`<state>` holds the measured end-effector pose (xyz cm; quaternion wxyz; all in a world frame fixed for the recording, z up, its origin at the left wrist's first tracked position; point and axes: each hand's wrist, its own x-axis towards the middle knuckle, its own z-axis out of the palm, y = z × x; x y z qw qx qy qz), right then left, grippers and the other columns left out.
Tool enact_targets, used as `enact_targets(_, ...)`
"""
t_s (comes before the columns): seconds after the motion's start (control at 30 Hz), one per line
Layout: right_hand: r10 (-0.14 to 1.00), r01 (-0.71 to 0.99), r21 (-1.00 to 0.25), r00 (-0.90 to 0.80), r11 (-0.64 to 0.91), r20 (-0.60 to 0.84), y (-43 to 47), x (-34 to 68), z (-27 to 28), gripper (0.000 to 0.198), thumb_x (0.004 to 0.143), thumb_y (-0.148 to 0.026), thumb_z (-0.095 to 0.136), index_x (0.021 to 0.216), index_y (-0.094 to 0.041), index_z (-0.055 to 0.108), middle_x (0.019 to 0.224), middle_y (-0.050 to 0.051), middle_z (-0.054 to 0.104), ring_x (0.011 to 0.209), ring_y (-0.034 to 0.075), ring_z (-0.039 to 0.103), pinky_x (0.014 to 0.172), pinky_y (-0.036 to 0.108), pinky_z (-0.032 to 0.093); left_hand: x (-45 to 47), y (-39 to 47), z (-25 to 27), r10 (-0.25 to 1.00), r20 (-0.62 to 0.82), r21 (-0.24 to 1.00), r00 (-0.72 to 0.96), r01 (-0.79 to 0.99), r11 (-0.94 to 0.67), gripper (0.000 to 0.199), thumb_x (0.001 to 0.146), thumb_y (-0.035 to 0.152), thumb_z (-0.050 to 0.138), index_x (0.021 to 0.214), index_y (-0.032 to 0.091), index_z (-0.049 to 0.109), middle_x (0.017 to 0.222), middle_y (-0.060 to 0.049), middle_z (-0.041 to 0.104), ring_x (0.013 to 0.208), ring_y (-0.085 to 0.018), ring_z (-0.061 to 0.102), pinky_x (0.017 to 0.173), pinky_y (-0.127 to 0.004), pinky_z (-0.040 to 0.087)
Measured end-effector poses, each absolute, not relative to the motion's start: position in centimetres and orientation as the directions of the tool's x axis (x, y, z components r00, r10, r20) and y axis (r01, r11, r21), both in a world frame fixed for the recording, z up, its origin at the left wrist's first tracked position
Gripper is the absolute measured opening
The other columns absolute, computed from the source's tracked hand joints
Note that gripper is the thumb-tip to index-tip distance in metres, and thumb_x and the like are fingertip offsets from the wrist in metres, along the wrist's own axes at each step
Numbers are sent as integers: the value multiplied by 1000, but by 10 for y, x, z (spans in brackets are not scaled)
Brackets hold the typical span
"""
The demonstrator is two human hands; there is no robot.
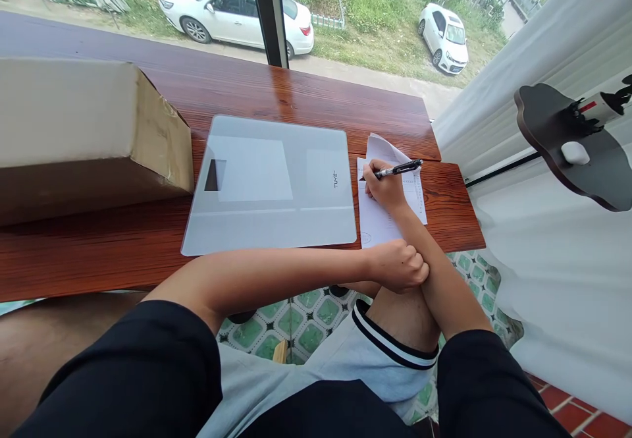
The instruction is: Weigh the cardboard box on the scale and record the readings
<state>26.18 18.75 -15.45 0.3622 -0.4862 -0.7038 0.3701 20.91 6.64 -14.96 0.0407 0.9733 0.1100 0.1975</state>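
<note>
A black-and-silver ballpoint pen (pixel 397 169) is gripped in the right hand (pixel 384 186), its tip on a printed white paper sheet (pixel 375 220) at the wooden desk's (pixel 276 102) right end. The print is unreadable. The left hand (pixel 401 265) is fisted, empty, against the right forearm. The brown cardboard box's (pixel 74 128) contents are hidden.

Only thing I can actually read here is a small dark logo on the glass scale (pixel 270 184), near its right edge, turned sideways so it runs up and down. Looks like "TUYA" or close to it, not sure of the letters. The paper (pixel 390 211) by the counter's right edge has printed lines and a round stamp, all too small to read.
</note>
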Motion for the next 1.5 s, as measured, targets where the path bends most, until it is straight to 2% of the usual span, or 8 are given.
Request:
enact_targets(0.37,944,433,-853,-276,290,181,187,261,-152,35,95,-34,51,63,-21,44,48,-3,50,41,13,49,52,29,44,210,66,-154,227,416,91,881,208,-974,23,86,15,40,72,14,59,60,-8,57,49,-16,48,45,-31,21)
enact_targets(0.77,944,461,-833,-261,306,202,186,259,-152,33,94,-24,52,61,-21,45,45,-4,48,42,12,50,54,28,46,207,68,-146,228,335,156,914,185,-970,28,87,14,37,76,12,63,65,-10,62,54,-19,56,45,-33,19)
enact_targets(1.03,959,394,-888,-238,238,152,188,260,-153,36,95,-35,53,63,-21,44,47,-2,50,38,12,48,43,26,41,209,67,-151,227,386,123,894,194,-973,25,87,16,39,74,13,61,63,-9,60,52,-17,53,45,-33,21)
enact_targets(1.5,948,422,-862,-260,282,183,187,259,-151,33,93,-22,51,61,-21,42,46,-4,48,38,11,48,47,25,41,209,68,-148,223,363,144,905,182,-973,26,87,16,39,74,13,61,61,-9,59,51,-18,52,45,-33,19)
